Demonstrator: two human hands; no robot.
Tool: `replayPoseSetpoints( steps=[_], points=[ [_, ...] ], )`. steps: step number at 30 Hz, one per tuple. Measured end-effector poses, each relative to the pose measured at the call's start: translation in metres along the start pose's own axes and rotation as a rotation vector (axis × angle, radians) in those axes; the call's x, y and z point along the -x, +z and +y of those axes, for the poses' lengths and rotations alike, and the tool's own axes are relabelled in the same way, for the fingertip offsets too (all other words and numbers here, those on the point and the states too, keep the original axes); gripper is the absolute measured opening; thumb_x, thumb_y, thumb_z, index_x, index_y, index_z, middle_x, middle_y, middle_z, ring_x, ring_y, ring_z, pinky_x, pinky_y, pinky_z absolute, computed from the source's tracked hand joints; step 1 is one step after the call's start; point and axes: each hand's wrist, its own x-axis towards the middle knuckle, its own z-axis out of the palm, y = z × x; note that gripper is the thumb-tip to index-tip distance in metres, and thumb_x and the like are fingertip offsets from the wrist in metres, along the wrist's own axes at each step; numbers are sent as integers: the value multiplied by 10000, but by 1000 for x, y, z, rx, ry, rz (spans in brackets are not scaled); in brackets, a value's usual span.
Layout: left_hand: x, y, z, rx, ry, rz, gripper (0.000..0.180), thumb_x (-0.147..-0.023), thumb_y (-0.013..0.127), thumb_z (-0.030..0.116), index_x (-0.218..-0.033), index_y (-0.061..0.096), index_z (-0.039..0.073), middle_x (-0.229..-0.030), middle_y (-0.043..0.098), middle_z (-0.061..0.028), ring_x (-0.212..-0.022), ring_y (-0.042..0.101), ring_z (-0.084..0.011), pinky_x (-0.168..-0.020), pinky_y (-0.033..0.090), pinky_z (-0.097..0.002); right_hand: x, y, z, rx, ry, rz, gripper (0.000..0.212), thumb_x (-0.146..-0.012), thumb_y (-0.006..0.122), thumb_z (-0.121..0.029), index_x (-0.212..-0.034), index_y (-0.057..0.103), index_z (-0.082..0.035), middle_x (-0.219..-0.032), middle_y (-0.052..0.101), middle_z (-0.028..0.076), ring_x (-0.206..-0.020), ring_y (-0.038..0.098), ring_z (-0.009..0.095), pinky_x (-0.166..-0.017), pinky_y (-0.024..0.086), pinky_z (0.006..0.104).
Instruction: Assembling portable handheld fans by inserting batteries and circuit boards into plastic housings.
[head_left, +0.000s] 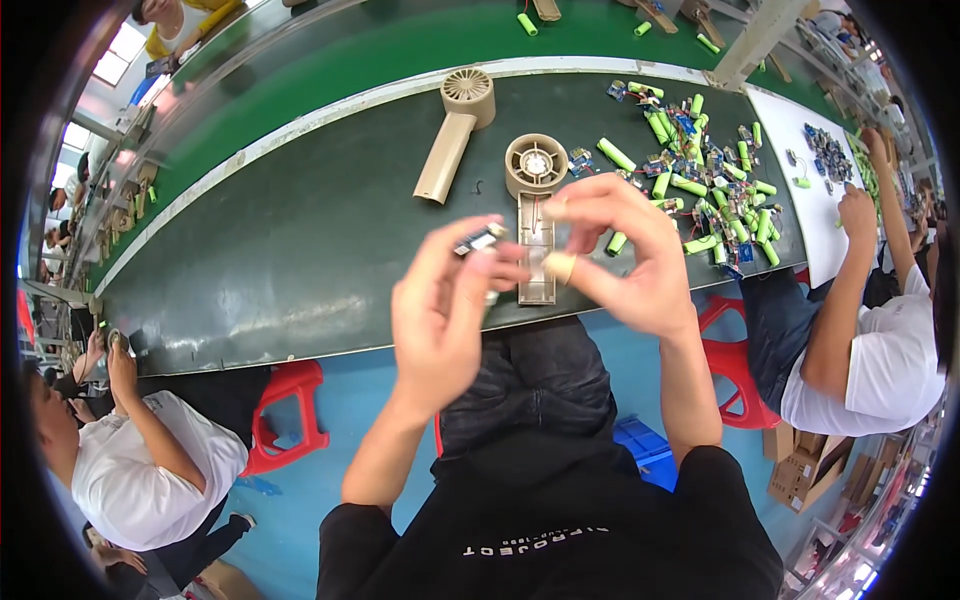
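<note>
Blue floor (350, 400) below, green belt (400, 45) running past the far edge of a dark tabletop (250, 280); workshop seating on both sides. Pale strip (330, 95) along that far edge.

Left hand (440, 315): raised over the near edge, about mid-length. Fingers and thumb closed on a small dark board (480, 240), which is clear of the surface and tilted. Motion blur there; a pale green bit shows under the fingers, too smeared to name.

Right hand (630, 260): raised just right of the left. Half open, fingers curled, thumb and forefinger tips apart; no hold on anything seen. Pale coverings on those two tips.

Fan (535, 290): beige, lying between and beyond the hands, round head toward the far edge, opened handle pointing to the near edge. Thin wire along the handle's upper part. Fingers overlap it in view; contact cannot be told.

Second fan (467, 95): up and left of the first, nearer the far edge, handle slanting toward the near edge.

Cells (690, 185): green, wired to small boards, heaped toward the right end. White sheet (795, 200) beyond them, more parts on it.

Co-workers in white shirts at left (150, 470) and right (860, 370); red stools (290, 415) along the near edge.
</note>
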Motion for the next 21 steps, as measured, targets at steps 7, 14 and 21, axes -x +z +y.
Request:
replayPoseSetpoints(
  steps=[7, 14, 21],
  points=[
    [-28, -5, -28, -809, 370, -173, 278, -837, 637, 36, -1106, 650, 102, -734, 572, -111, -582, 611, -296, -517, 500, -392, 14, 2, 29, 133, 191, 80, 243, -814, 692, 34, -1052, 703, -13, -994, 662, 62, -646, 540, 61, -588, 431, 217],
    [-36, 8, -42, -826, 391, -127, 140, -870, 659, 100, -1006, 628, 88, -691, 588, -110, -590, 631, -311, -514, 496, -424, 14, 19, 43, 156, 138, 106, 252, -799, 695, 43, -1045, 693, -9, -1023, 688, 62, -489, 456, 37, -471, 370, 215],
    [-43, 15, -36, -839, 283, -48, 86, -846, 689, 123, -888, 656, 54, -677, 644, -128, -587, 639, -320, -516, 480, -425, 14, 25, 55, 208, 84, 192, 236, -770, 731, 31, -996, 679, -10, -1013, 692, 48, -467, 440, 23, -431, 340, 207]
  ],
)
